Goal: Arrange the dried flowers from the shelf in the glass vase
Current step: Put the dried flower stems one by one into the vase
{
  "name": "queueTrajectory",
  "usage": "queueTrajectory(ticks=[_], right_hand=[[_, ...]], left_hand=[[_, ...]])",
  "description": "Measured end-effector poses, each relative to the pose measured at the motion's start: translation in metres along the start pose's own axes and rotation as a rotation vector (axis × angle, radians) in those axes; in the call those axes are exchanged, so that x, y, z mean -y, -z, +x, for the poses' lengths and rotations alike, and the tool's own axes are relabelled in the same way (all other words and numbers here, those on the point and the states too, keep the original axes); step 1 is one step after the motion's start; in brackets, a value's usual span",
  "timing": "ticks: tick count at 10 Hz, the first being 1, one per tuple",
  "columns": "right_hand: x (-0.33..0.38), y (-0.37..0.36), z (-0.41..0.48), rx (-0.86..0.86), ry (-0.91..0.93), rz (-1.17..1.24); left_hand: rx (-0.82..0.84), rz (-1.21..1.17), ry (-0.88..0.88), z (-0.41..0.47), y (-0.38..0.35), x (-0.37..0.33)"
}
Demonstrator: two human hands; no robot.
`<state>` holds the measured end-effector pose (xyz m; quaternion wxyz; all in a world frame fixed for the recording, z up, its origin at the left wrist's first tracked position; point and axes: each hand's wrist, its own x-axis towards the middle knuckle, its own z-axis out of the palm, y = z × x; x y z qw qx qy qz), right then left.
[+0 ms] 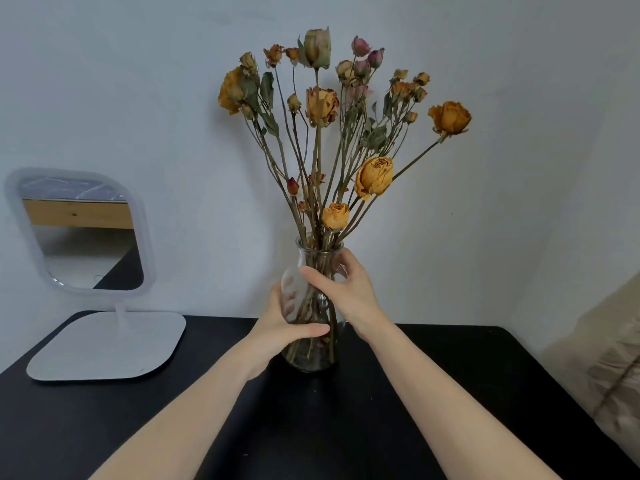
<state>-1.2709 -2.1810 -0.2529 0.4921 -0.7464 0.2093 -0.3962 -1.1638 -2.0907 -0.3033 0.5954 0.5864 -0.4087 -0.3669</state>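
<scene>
I see L hand (277,327) & R hand (343,289) both clamped round glass vase (313,358) w/ dried flowers (332,133), upright on desk (433,393).

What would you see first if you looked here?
The tall dried flowers, yellow and pink, in a glass vase on the black table. The left hand grips the vase low, the right hand near its neck. A white mirror stands far left.

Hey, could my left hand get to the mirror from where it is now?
Probably yes. Only bare table lies between the left hand and the mirror. It grips the vase, though, so it must let go first; the right hand holds the vase too.
</scene>
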Motion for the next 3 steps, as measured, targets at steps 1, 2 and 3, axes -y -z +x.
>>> queueTrajectory(ticks=[1,2,3], right_hand=[[0.002,0.001,-0.002,0.015,-0.017,-0.003],[0.003,0.000,-0.002,0.035,-0.041,0.002],[0.009,0.009,-0.005,0.067,-0.072,-0.020]], left_hand=[[-0.009,-0.002,0.016,0.001,0.000,0.002],[0.015,0.036,0.036,0.000,0.000,0.003],[-0.006,0.141,0.058,-0.014,0.000,-0.006]])
